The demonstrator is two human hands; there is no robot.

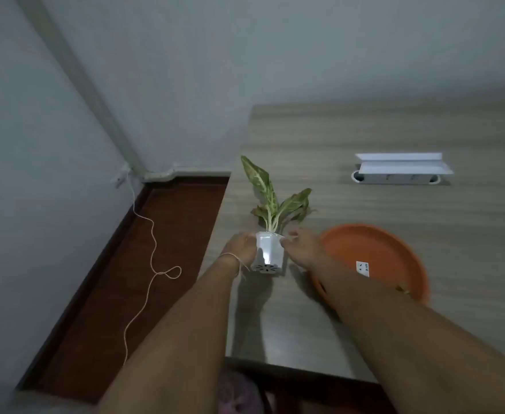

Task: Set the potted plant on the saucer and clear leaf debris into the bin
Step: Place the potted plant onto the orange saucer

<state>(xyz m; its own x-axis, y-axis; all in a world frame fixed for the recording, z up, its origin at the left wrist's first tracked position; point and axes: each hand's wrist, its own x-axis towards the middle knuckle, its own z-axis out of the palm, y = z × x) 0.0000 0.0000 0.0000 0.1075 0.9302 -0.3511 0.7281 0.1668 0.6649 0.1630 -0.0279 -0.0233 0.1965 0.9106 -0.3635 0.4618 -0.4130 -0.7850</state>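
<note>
A small white pot (268, 252) with a green and cream leafy plant (272, 201) is tilted away from me above the wooden table (394, 130), near its left edge; its slotted underside faces me. My left hand (241, 249) grips the pot's left side and my right hand (300, 246) grips its right side. An orange saucer (376, 252) lies on the table just to the right of the pot, partly covered by my right forearm. A small bit of leaf debris (402, 289) rests at the saucer's near right rim.
A white sticker (362, 268) sits inside the saucer. A white socket box with a raised lid (400, 170) is set in the table at the back right. A thin cord (152, 255) trails over the dark red floor at the left, along the wall. No bin shows.
</note>
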